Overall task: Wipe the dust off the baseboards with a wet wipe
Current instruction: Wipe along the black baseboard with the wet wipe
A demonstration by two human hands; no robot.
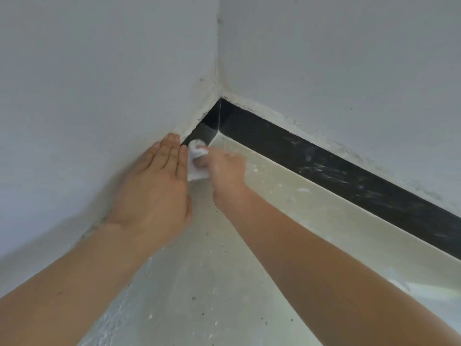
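I am looking down into a room corner from the head view. My left hand (pixel 154 186) lies flat against the left wall (pixel 99 83), its fingers straight and close together, holding nothing. Its fingertips reach the rough plaster edge just above the left baseboard (pixel 204 128). My right hand (pixel 225 168) reaches in from the right with its fingers curled around the wet wipe (pixel 195 161).

The wipe is white and bunched. Its upper wad is pressed against the black face of the left baseboard, close to the corner, and a loose flap hangs below the fingers. The wipe sits at the front of my right hand, between that hand and the side of my left hand, and it touches or nearly touches the left hand's outermost finger. I cannot tell which right-hand fingers press on it, because that hand is blurred.

The right baseboard (pixel 349 176) runs from the corner toward the right edge, well apart from both hands. Its black surface has pale dusty streaks and smears. The floor (pixel 212 258) beneath my forearms is light beige, with dark specks and whitish patches.
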